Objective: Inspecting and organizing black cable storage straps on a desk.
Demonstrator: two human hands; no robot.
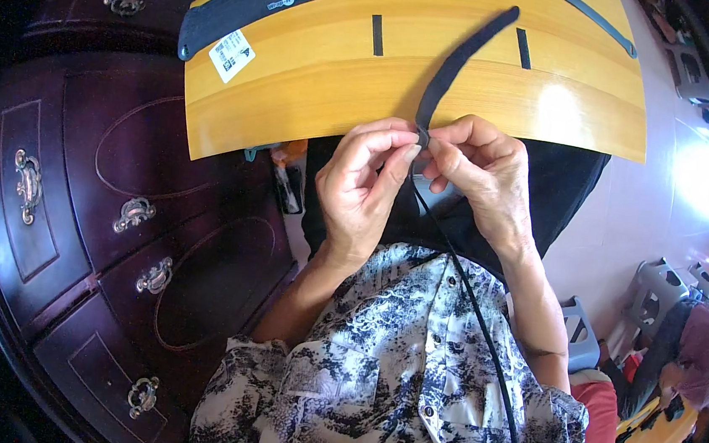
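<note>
Two hands meet at the wooden board's [314, 100] near edge: left hand [363, 187] and right hand [485, 178] each pinch the black strap [457, 62], which runs up across the board, dark dresser [120, 201] at left.

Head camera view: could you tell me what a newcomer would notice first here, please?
At the centre, the left hand and right hand meet fingertip to fingertip, pinching a black strap that runs up across a glossy yellow wooden board. A thin black cord trails from the pinch down over the patterned shirt. On the left stands a dark red-brown cabinet with ornate metal handles.
</note>
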